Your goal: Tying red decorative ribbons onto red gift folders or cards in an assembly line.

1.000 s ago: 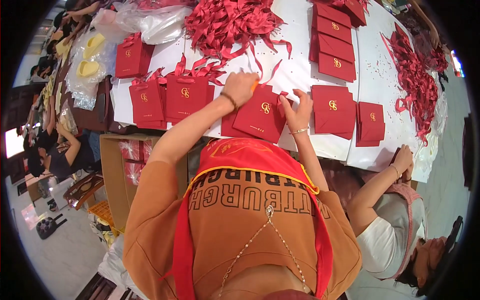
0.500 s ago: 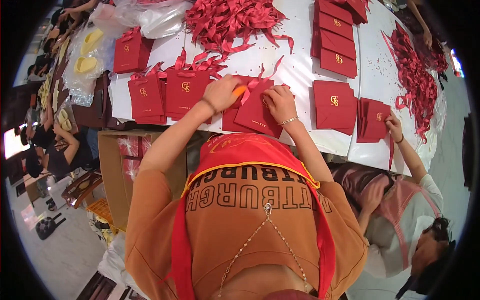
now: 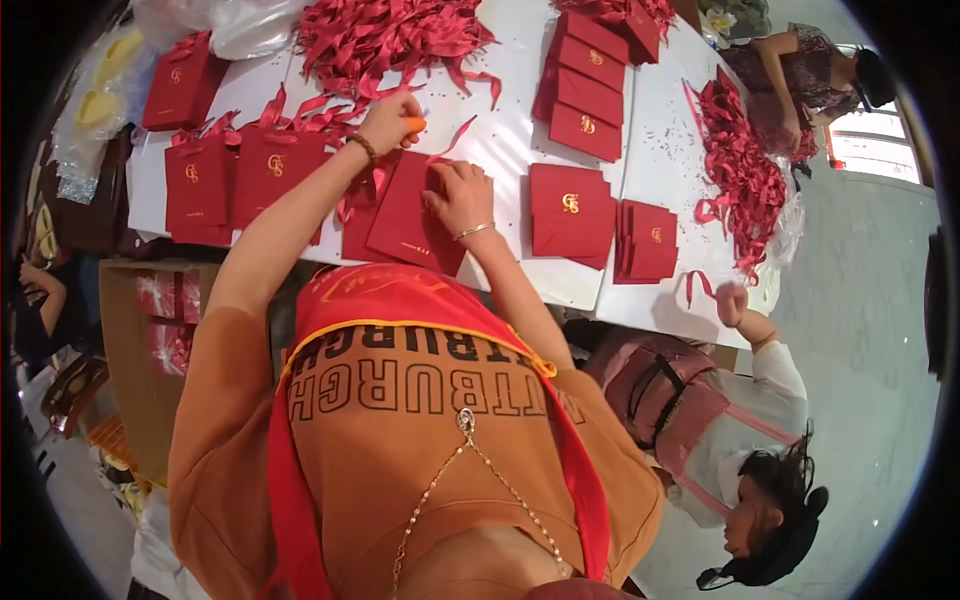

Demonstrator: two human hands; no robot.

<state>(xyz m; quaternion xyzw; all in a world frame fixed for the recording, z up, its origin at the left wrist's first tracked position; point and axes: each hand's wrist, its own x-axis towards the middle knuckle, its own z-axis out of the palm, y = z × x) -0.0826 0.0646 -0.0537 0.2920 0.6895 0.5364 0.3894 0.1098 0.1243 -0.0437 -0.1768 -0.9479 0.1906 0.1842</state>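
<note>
Fingers spread and partly bent, my right hand [image 3: 463,195] rests on the upper right part of a flat red paper gift bag [image 3: 408,222]. This bag lies askew over another red bag [image 3: 357,240] at the table's front edge. A loose red ribbon [image 3: 457,138] sticks up just beyond its top. Higher up, my left hand [image 3: 390,122] is curled closed above the table, close to a big heap of red ribbons [image 3: 390,45]. Something small and orange [image 3: 414,125] shows at its fingertips; whether it is worn or held is unclear.
Red gift bags [image 3: 275,178] with ribbons stand to the left. More red bags [image 3: 570,212] are stacked on the right of the white table [image 3: 500,110]. A co-worker's hand [image 3: 732,302] is near a ribbon at the right edge. Below the left edge stands a cardboard box [image 3: 130,350].
My left hand has come off the bag and moved up toward the ribbon heap. My right hand has loosened and flattened on the bag. The whole view has shifted.
</note>
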